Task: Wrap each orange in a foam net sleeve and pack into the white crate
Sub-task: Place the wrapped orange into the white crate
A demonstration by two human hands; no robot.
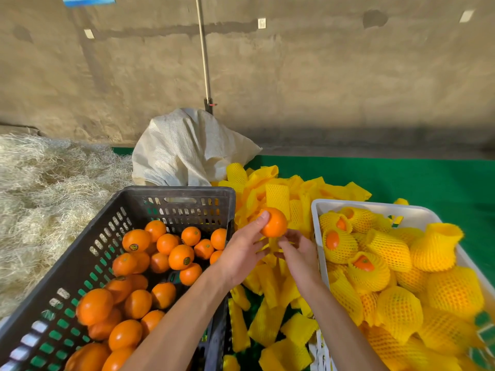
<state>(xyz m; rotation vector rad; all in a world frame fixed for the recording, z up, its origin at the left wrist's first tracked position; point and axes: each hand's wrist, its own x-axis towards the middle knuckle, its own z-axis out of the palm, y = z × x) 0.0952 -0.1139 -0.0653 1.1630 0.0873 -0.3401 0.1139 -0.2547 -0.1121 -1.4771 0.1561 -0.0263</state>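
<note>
Left hand: the left hand (242,251) is up over the gap between the two crates, thumb and fingers curled round one bare orange (273,222), holding it clear of everything below.
Right hand: the right hand (298,254) sits just beneath that orange, fingers curled at a flattened yellow foam sleeve (272,243); it looks pinched, but the fingertips are partly hidden.
Step in hand: by my reading, the sleeve is about to be opened and drawn over the fruit, and nothing covers the orange yet.
Supply: the black crate (171,194) on the left holds plenty of unwrapped oranges; loose sleeves (278,196) are heaped on the green table (428,180) between and beyond the crates.
Destination: the white crate (375,206) on the right is already well filled with netted oranges.
Risk, slip: the orange is held by one hand only; a tug on a tight sleeve could pop it loose into the sleeve pile.
Risk, sleeve: a flat sleeve that fails to open could snag or tear, or cover only half the fruit.
Risk, double pick: the sleeves lie tangled, so two may come up together.
Risk, packing: the crate is heaped near the front, so a fresh one could roll out.
</note>
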